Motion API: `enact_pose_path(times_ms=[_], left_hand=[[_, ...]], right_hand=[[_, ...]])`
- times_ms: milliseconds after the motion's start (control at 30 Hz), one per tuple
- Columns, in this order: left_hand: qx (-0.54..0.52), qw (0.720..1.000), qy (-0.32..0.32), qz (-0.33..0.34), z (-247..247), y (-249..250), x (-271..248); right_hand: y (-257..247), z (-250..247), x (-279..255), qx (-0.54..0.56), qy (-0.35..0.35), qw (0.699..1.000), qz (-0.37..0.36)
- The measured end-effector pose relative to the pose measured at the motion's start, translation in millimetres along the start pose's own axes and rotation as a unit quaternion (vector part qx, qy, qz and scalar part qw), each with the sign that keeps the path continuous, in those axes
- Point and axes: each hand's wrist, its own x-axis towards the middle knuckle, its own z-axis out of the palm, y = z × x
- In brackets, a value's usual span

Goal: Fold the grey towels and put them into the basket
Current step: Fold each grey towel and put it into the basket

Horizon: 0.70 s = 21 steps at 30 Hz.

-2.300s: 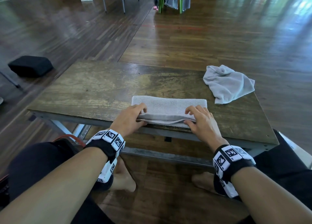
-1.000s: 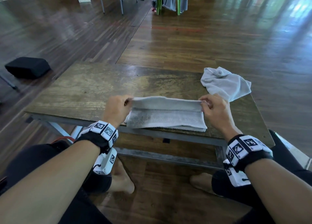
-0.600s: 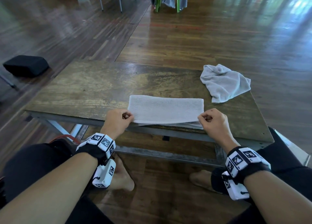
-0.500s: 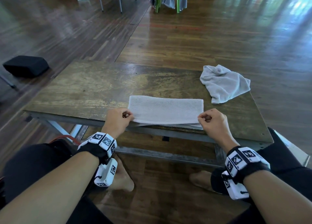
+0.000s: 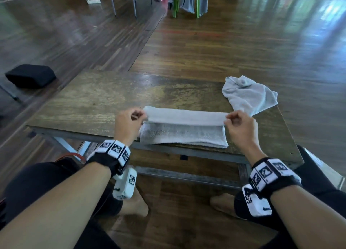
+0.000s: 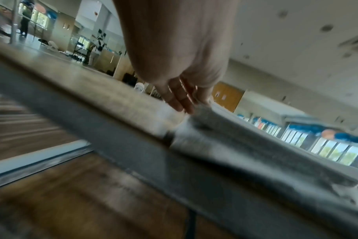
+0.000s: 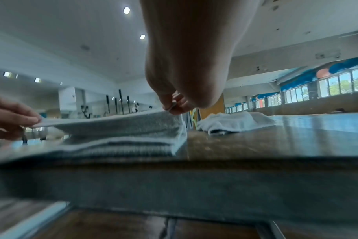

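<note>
Left hand (image 5: 129,123) pinches left corner of the grey towel's (image 5: 184,134) top layer at the worktop's (image 5: 89,106) near edge. Half a second ago that layer lay flat at the near edge; now it's lifted and carried toward the far side, so another fold is underway. Right hand (image 5: 238,126) pinches the right corner. Crumpled second towel (image 5: 249,95) waits at far right corner, unfolded. No basket in view.
</note>
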Motion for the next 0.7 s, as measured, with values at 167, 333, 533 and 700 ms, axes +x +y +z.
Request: enact_pose_path(times_ms=[167, 333, 533, 700], left_hand=[[0.041, 0.998, -0.038, -0.038, 7.6, -31.2, -33.3], [0.041, 0.997, -0.033, -0.053, 7.1, -28.1, -31.1], [0.065, 0.996, -0.047, -0.050, 6.6, -32.2, -35.6], [0.067, 0.995, -0.053, -0.051, 8.1, -35.3, -40.2]], right_hand=[[31.9, 8.0, -34.7, -0.049, -0.047, 0.996, 0.062], [26.4, 6.6, -31.4, -0.036, -0.038, 0.996, 0.068], [27.4, 8.4, -32.1, -0.065, -0.069, 0.993, 0.075], [23.6, 8.5, -36.5, -0.077, -0.079, 0.991, 0.079]])
